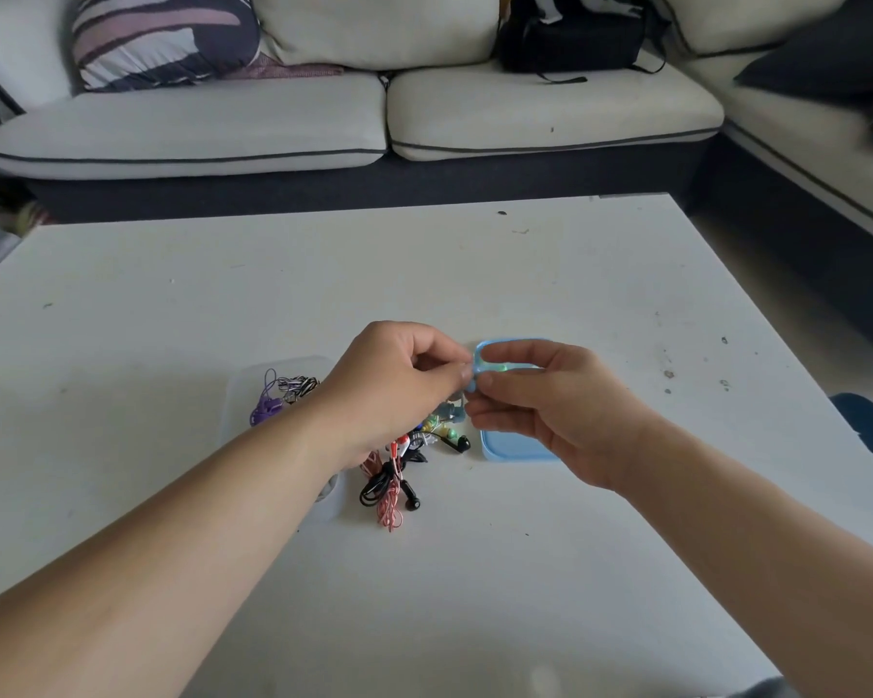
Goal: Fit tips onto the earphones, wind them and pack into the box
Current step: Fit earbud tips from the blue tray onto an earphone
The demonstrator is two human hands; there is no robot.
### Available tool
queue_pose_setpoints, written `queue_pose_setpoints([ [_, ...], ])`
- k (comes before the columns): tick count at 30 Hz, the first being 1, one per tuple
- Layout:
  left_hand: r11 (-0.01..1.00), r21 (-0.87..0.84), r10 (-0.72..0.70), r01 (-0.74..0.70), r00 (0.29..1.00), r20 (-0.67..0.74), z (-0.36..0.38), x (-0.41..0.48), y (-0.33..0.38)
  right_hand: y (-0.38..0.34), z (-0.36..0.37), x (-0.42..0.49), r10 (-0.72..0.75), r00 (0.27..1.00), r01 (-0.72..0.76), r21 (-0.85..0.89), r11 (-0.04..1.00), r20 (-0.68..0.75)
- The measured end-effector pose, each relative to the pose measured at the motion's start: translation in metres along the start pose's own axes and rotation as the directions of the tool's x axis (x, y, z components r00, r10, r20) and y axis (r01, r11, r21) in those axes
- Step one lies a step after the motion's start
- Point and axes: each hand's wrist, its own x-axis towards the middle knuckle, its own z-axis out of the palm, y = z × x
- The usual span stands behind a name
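My left hand (399, 390) and my right hand (540, 400) meet above the table, fingertips pinched together on a small blue earphone piece (471, 384). Whether it is a bud or a tip is too small to tell. Below them lies a pile of wound earphones (399, 471) in black, pink-red and green. A clear box (278, 400) under my left forearm holds purple and striped earphones (283, 395). A blue lid or tray (505, 453) lies under my right hand, partly hidden.
The white table (525, 274) has small dark specks on the right. A light sofa (323, 123) with a patterned cushion and a black bag stands beyond the far edge. A dark object (868, 430) sits at the right edge.
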Motion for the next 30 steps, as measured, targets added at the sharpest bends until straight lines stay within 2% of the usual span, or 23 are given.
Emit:
queue_pose_setpoints([
  [5, 1.0, 0.0, 0.004, -0.004, 0.997, -0.076, 0.003, 0.0, -0.002, 0.004, 0.005, -0.003, 0.104, 0.992, -0.112, 0.143, 0.983, 0.066],
  [8, 1.0, -0.007, 0.018, -0.018, 0.995, -0.098, 0.008, -0.001, -0.005, 0.011, 0.007, -0.003, 0.136, 0.99, -0.142, 0.227, 0.964, 0.04],
  [16, 1.0, -0.013, -0.007, 0.007, 1.0, -0.011, 0.022, 0.0, -0.01, 0.012, -0.009, -0.016, 0.158, 0.986, -0.164, -0.141, 0.976, -0.053],
  [22, 1.0, 0.008, -0.005, 0.005, 1.0, 0.026, 0.042, -0.003, -0.012, 0.019, -0.014, -0.022, 0.204, 0.978, -0.207, -0.154, 0.966, -0.037],
  [25, 1.0, -0.002, 0.017, -0.017, 1.0, 0.017, 0.047, -0.002, -0.012, 0.021, -0.021, -0.023, 0.173, 0.984, -0.179, -0.16, 0.971, -0.047],
  [30, 1.0, -0.002, -0.01, 0.01, 0.998, 0.06, 0.049, 0.0, -0.011, 0.023, -0.032, -0.021, 0.101, 0.991, -0.125, -0.296, 0.947, -0.092],
])
